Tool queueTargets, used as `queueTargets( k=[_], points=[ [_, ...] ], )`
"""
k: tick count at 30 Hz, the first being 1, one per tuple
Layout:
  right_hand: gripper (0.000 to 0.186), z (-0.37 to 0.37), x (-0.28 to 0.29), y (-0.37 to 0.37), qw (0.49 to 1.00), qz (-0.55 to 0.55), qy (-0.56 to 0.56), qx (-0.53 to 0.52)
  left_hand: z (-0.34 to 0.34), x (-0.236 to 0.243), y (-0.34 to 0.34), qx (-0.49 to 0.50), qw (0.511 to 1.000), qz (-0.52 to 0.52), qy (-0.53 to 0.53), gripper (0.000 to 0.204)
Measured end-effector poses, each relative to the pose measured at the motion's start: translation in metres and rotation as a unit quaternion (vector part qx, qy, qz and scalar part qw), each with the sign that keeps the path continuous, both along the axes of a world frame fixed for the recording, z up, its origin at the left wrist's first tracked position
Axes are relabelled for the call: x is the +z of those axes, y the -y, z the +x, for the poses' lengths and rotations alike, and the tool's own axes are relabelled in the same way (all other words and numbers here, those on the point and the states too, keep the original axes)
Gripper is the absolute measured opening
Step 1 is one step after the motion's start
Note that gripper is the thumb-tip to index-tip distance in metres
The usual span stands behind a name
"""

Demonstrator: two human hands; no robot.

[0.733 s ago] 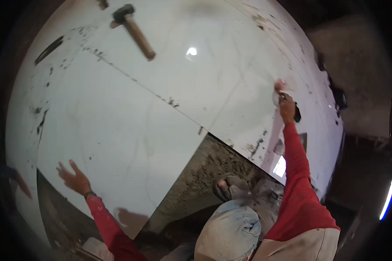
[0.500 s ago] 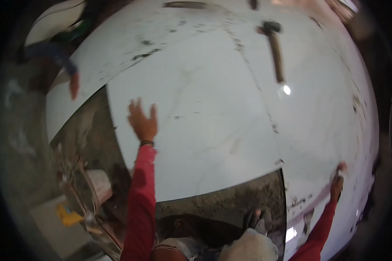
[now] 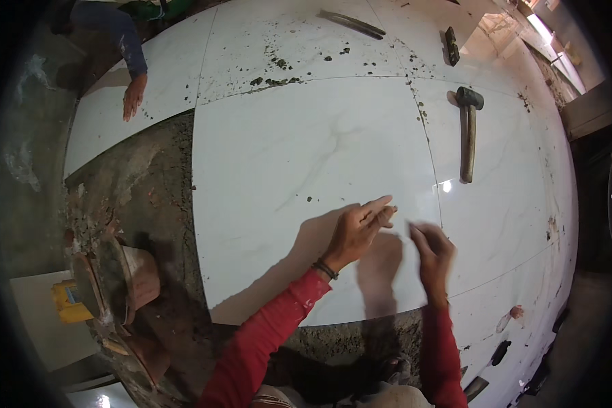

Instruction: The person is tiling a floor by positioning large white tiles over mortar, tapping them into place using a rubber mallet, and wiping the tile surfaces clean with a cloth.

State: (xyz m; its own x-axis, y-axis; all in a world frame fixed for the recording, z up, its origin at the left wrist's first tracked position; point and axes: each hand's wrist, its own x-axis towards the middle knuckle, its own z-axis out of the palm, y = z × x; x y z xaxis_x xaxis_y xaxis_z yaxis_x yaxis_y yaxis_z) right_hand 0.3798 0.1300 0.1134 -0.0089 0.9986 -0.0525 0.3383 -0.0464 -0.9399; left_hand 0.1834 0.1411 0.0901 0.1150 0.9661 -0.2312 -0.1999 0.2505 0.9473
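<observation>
My left hand [image 3: 360, 230] is over a large white marbled tile [image 3: 272, 204], its fingers stretched toward the right and holding nothing I can see. To its right, close to the joint with the neighbouring tile [image 3: 503, 217], my right hand [image 3: 434, 257] has thumb and fingers drawn together. Blur hides whatever is between those fingertips. A small gap separates the two hands, and both cast shadows on the tile. Beyond my right hand lies a mallet [image 3: 468, 139] with a dark head and wooden handle.
A co-worker's hand [image 3: 134, 96] rests on tile at far left. Bare mortar bed [image 3: 149, 170] borders the tile. Buckets [image 3: 139, 275] and a yellow object [image 3: 70, 301] stand at left. A long tool [image 3: 353, 24], a dark bar [image 3: 451, 46] and mortar crumbs [image 3: 279, 63] lie farther off.
My left hand has come right across the tile. My right hand has left a small reddish thing at lower right and moved inward toward the left. The view has shifted.
</observation>
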Motion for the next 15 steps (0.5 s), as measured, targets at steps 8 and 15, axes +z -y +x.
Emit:
queueTargets(
  k=[8,15],
  points=[
    [0.020,-0.124,-0.010,-0.127,0.990,-0.002,-0.057,0.128,-0.075,-0.020,-0.072,0.199,0.951,0.112,-0.207,0.026],
    [0.014,-0.071,-0.042,-0.347,0.877,0.315,0.347,0.105,-0.147,-0.052,-0.086,0.258,0.898,0.121,-0.335,0.024]
  ],
)
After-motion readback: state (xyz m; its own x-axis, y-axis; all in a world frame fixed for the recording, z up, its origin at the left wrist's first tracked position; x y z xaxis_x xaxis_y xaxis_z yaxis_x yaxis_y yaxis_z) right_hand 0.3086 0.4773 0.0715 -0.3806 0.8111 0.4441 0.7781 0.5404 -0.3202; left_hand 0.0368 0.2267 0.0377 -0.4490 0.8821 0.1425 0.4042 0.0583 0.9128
